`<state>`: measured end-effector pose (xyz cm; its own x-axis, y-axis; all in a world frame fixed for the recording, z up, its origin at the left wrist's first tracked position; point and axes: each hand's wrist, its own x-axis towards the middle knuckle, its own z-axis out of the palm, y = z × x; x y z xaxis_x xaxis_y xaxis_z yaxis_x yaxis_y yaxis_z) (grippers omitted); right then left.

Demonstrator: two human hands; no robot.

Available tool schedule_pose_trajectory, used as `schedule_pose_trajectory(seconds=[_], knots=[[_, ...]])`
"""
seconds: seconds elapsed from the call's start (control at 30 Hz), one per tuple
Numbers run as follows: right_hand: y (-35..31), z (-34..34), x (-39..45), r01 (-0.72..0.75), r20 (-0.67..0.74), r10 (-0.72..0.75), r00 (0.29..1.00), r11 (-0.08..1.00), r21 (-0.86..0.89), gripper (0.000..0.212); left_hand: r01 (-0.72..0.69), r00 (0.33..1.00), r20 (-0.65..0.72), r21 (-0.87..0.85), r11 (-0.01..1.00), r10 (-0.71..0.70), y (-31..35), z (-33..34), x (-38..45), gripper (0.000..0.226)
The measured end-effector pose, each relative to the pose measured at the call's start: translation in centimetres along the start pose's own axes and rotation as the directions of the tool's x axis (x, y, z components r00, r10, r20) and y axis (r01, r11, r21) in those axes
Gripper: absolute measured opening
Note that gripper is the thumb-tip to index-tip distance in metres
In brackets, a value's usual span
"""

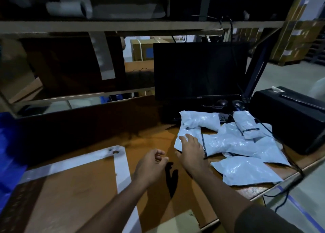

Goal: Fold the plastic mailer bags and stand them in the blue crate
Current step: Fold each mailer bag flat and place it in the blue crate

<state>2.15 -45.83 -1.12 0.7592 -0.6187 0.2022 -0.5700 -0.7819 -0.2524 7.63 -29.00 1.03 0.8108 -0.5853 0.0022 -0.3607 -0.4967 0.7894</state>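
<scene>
Mailer bags (233, 143) lie in a loose, crumpled heap on the right of the bench (84, 185), in front of a dark monitor (198, 70); none looks folded yet; the blue crate (8, 155) shows only as a blurred edge at far left, its contents hidden; most of the task seems left; the right hand (190, 150) lies over the nearest bag's left edge, fingers (184, 138) straight and spread; the left hand (151, 164) hovers beside it, loosely curled, holding nothing.

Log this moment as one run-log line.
left hand: empty, loosely curled | right hand: flat on mailer bag | bag pile: unfolded on table
</scene>
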Motion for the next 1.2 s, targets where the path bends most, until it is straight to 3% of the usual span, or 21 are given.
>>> schedule_pose_trajectory(seconds=[0.1,0.2,0.27,0.37,0.47,0.57,0.63,0.73,0.83,0.9,0.97,1.03,1.1,1.13,1.2], knots=[[1.0,0.7,-0.2,0.055,-0.045,-0.056,0.997,0.998,-0.033,0.046,0.03,0.999,-0.024,-0.053,0.998,-0.032,-0.6,0.0,-0.5,0.018],[0.7,-0.1,-0.7,0.04,-0.092,-0.034,0.995,0.997,0.062,0.036,0.05,0.998,-0.035,-0.077,0.996,-0.052,-1.4,-0.4,-1.0,0.016],[-0.3,-1.6,-1.6,0.032,-0.161,0.002,0.987,0.978,0.207,0.031,0.061,0.996,-0.054,-0.133,0.989,-0.069,-1.8,-1.1,-1.2,0.015],[-2.2,-4.5,-4.0,0.048,-0.199,0.062,0.978,0.86,0.508,0.028,0.088,0.986,-0.11,-0.265,0.96,-0.121,-2.7,-2.8,-1.4,0.014],[-3.8,-5.8,-6.9,0.117,-0.136,-0.036,0.99,0.75,0.651,0.031,0.158,0.954,-0.158,-0.461,0.873,-0.256,-4.1,-5.4,-2.1,0.028],[-4.9,-4.7,-9.2,0.186,-0.028,-0.238,0.971,0.675,0.714,0.043,0.252,0.904,-0.063,-0.72,0.646,-0.422,-5.6,-8.5,-3.5,0.04],[-5.4,-3.3,-10.4,0.25,0.023,-0.38,0.925,0.651,0.717,0.051,0.294,0.871,-0.053,-0.74,0.605,-0.489,-7.2,-10.2,-4.7,0.045],[-6.0,-1.6,-11.6,0.318,0.015,-0.477,0.879,0.609,0.727,0.054,0.344,0.821,-0.102,-0.697,0.629,-0.562,-10.0,-12.1,-6.9,0.028],[-6.6,-0.3,-11.5,0.358,0.044,-0.499,0.865,0.678,0.643,0.067,0.368,0.811,-0.132,-0.644,0.671,-0.571,-12.6,-13.7,-9.5,0.019],[-6.9,-0.1,-11.3,0.35,0.133,-0.517,0.846,0.725,0.593,0.068,0.369,0.821,-0.154,-0.591,0.717,-0.55,-14.1,-14.4,-11.4,0.023],[-7.6,-0.5,-11.4,0.362,0.177,-0.521,0.835,0.761,0.539,0.063,0.383,0.834,-0.227,-0.416,0.825,-0.502,-15.2,-15.1,-13.2,0.038],[-8.7,-1.0,-11.7,0.368,0.167,-0.485,0.858,0.809,0.458,0.054,0.4,0.843,-0.363,-0.072,0.914,-0.397,-15.5,-16.1,-14.4,0.059],[-10.6,-1.5,-12.3,0.345,0.133,-0.431,0.892,0.842,0.415,0.043,0.304,0.856,-0.49,0.214,0.928,-0.167,-14.3,-17.4,-15.0,0.059],[-11.7,-1.6,-12.7,0.341,0.116,-0.42,0.9,0.846,0.41,0.04,0.195,0.858,-0.513,0.302,0.933,-0.013,-13.2,-17.9,-15.0,0.051],[-13.8,-1.0,-13.4,0.376,0.097,-0.441,0.892,0.845,0.381,0.038,-0.022,0.899,-0.394,0.398,0.917,0.193,-11.6,-18.1,-14.0,0.034]])
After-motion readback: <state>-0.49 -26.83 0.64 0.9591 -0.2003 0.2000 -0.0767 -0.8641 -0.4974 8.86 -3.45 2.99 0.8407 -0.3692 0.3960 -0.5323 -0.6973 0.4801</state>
